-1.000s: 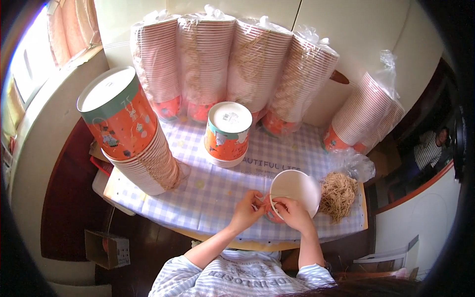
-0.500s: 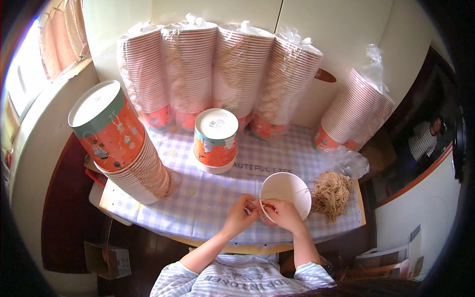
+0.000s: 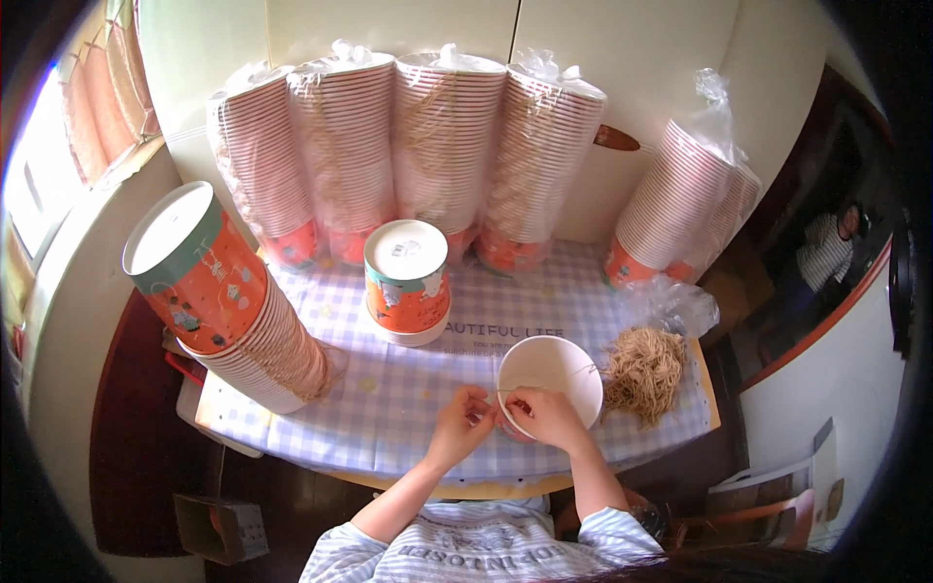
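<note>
I'm seeing left fingers [image 3: 472, 394] and right fingers [image 3: 522, 399] set narrow, holds unclear; snagging cords [image 3: 645, 377] could be tipping the cup [image 3: 559, 363] off the desk's [image 3: 384, 428] front edge.

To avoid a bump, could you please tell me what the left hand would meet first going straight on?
Probably the open bucket, though depth is unclear and the right hand is close.

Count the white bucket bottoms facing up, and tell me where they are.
2: one white bottom tops the tall stack at left; a second bottom tops the orange bucket near the middle. Others may hide nested beneath.
</note>
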Demonstrator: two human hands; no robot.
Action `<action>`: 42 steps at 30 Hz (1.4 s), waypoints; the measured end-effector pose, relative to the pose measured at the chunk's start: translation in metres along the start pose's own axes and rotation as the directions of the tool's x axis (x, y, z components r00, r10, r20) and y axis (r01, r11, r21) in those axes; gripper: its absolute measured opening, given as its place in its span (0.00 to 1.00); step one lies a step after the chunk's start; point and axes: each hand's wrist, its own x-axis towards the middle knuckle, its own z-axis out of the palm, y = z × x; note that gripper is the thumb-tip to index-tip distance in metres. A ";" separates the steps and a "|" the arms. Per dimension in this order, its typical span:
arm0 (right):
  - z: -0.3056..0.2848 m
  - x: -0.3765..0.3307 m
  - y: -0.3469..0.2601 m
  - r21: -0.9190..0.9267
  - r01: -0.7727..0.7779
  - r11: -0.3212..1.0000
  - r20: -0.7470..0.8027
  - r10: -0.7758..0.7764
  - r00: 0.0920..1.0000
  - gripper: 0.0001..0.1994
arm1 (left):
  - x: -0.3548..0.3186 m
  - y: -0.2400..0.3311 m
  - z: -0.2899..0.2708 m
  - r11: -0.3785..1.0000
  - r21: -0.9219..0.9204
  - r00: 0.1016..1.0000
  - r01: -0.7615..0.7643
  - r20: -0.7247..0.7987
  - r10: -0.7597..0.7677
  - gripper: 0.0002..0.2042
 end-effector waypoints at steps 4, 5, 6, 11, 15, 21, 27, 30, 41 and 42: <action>-0.006 -0.004 -0.002 -0.026 -0.016 1.000 -0.005 0.016 1.000 0.07 | -0.001 -0.009 0.001 0.999 -0.038 1.000 0.007 0.000 -0.007 0.12; -0.006 -0.004 -0.001 -0.039 -0.026 0.999 -0.016 0.025 1.000 0.07 | -0.001 -0.010 0.001 0.999 -0.042 1.000 0.011 -0.009 -0.011 0.10; -0.006 -0.005 0.001 -0.037 -0.028 0.999 -0.021 0.027 0.999 0.07 | -0.001 -0.008 0.002 0.999 -0.039 1.000 0.009 -0.004 -0.009 0.10; -0.011 -0.009 0.003 0.029 -0.038 0.999 -0.114 0.041 0.993 0.06 | -0.002 -0.006 0.002 0.998 0.017 0.998 0.065 -0.007 -0.065 0.09; -0.010 -0.010 0.005 0.140 -0.047 0.989 -0.173 0.072 0.982 0.06 | -0.006 -0.018 0.000 0.999 0.003 0.997 0.033 -0.072 -0.033 0.09; -0.011 -0.010 0.012 0.271 -0.004 0.963 -0.180 0.054 0.982 0.05 | -0.012 -0.028 -0.002 0.999 0.013 0.995 0.051 -0.081 -0.050 0.11; -0.007 -0.006 0.020 0.429 0.000 0.903 -0.069 0.033 0.997 0.06 | -0.008 -0.031 0.004 0.976 -0.196 0.944 0.092 -0.296 -0.148 0.13; -0.004 -0.005 0.022 0.502 0.018 0.865 -0.072 0.021 0.997 0.07 | -0.006 -0.030 -0.003 0.934 -0.258 0.954 0.247 -0.102 -0.280 0.11; -0.008 0.003 0.016 0.849 -0.036 0.527 0.115 -0.118 0.986 0.05 | 0.011 0.005 -0.015 0.903 -0.382 0.979 0.195 0.136 -0.154 0.05; -0.010 0.004 0.014 0.849 -0.034 0.527 0.113 -0.118 0.986 0.05 | 0.014 0.009 -0.014 0.904 -0.382 0.979 0.195 0.137 -0.153 0.05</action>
